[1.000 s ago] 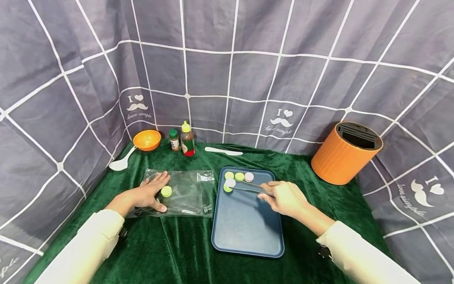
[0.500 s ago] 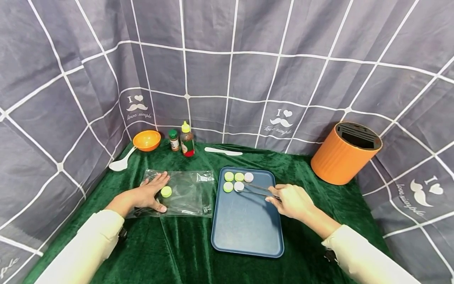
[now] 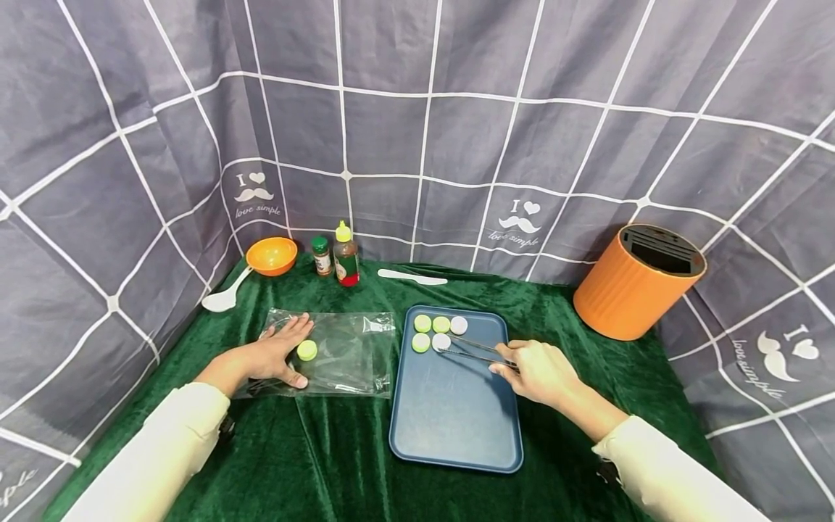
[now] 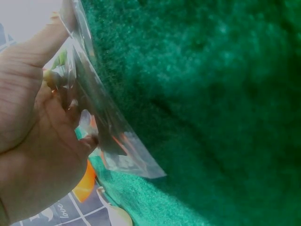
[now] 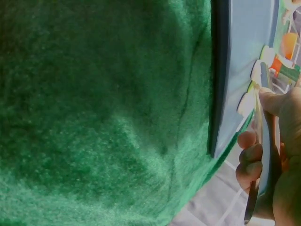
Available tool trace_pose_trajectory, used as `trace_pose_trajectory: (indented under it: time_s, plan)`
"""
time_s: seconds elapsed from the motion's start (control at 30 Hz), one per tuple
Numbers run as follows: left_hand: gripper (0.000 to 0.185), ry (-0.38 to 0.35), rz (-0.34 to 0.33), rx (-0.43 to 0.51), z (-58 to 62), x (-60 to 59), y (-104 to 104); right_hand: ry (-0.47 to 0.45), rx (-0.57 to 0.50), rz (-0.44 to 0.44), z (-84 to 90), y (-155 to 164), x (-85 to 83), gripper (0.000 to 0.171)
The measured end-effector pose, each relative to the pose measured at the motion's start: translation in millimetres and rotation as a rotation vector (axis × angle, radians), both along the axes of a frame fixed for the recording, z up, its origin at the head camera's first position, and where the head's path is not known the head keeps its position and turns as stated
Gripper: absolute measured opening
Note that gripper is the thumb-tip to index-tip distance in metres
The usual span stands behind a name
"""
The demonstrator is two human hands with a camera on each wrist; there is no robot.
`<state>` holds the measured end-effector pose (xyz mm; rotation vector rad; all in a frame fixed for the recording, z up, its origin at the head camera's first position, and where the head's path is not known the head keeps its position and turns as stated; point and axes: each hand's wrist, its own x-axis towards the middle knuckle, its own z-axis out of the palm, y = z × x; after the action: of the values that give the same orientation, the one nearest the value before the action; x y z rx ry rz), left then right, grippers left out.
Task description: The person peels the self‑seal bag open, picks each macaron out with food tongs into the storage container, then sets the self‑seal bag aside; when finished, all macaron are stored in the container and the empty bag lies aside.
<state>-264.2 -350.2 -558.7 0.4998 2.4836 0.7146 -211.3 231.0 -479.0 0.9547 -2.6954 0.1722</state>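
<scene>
My left hand (image 3: pixel 277 355) lies spread on a clear plastic bag (image 3: pixel 352 355), its fingers straight. Beside its thumb a light green disc (image 3: pixel 307 351) sits on the bag. In the right wrist view, my right hand (image 5: pixel 287 136) grips metal tongs (image 5: pixel 267 141). In the head view, the tongs' tips reach a white disc (image 3: pixel 441 343) on the blue tray (image 3: pixel 457 420). That disc stands to the right of a green disc (image 3: pixel 420 343). Behind them are two more green discs and a pale pink disc (image 3: pixel 459 325) in a row.
At the back left stand an orange bowl (image 3: pixel 271 257), a white spoon (image 3: pixel 225 297), a green-capped spice jar (image 3: pixel 321 256) and a squeeze bottle (image 3: pixel 346 255). A white plastic knife (image 3: pixel 412 277) lies behind the tray. An orange knife block (image 3: pixel 636 283) stands at the back right.
The tongs have carried the white disc rightward from over the front green disc to the tray surface beside it. My right hand moved slightly right with them; my left hand stayed put.
</scene>
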Motion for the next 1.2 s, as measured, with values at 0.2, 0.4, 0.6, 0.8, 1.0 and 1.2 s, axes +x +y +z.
trace_pose_trajectory:
  time_s: [0.2,0.4,0.6,0.8,1.0,1.2]
  plan:
    - [0.153,0.012,-0.003,-0.004,-2.3,-0.9,-1.0,-0.048,-0.004,-0.029,1.7,0.8,1.2,0.043]
    - [0.153,0.011,0.001,-0.007,-1.2,0.3,-0.8,-0.078,-0.043,-0.036,5.0,2.1,1.2,0.046]
    - [0.153,0.014,-0.001,0.0,2.3,1.5,0.4,-0.057,-0.072,-0.001,8.9,-8.5,-0.2,0.043]
    - [0.153,0.006,-0.005,0.002,0.4,0.2,0.7,-0.044,-0.081,0.063,9.9,-35.8,-1.3,0.039]
    - [0.154,-0.001,0.001,0.001,3.1,1.5,2.5,0.0,-0.052,0.107,3.9,-69.0,-4.6,0.037]
    - [0.15,0.01,-0.003,-0.039,20.7,11.2,10.4,0.001,0.015,0.118,1.0,-101.7,-11.6,0.03]
